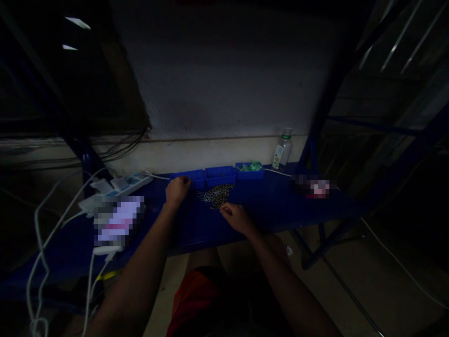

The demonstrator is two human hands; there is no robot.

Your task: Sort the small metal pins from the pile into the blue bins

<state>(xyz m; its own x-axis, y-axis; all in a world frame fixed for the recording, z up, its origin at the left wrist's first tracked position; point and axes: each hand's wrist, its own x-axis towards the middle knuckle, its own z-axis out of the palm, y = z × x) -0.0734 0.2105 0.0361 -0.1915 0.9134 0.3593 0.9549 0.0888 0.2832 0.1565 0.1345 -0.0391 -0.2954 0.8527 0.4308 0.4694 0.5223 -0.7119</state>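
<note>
My left hand (177, 191) is at the front rim of the left blue bin (196, 178), its fingers drawn together; whatever they may hold is too small and dark to see. A pile of small metal pieces (220, 195), perhaps screws or pins, lies on the blue table (277, 203), with shiny shanks toward the left and brownish heads toward the right. At the pile's near right edge, my right hand (237, 217) has its fingertips pinched together. Anything between them cannot be made out. The middle blue bin (220, 175) contains a few small bits.
A third blue bin (249, 173) holds green plastic wrapping (255, 165). Behind it stands a clear bottle (283, 150). On the left are a power strip (121, 186), white cables (38, 234) and a blurred-out object (121, 220). Another blurred item (317, 187) lies on the right.
</note>
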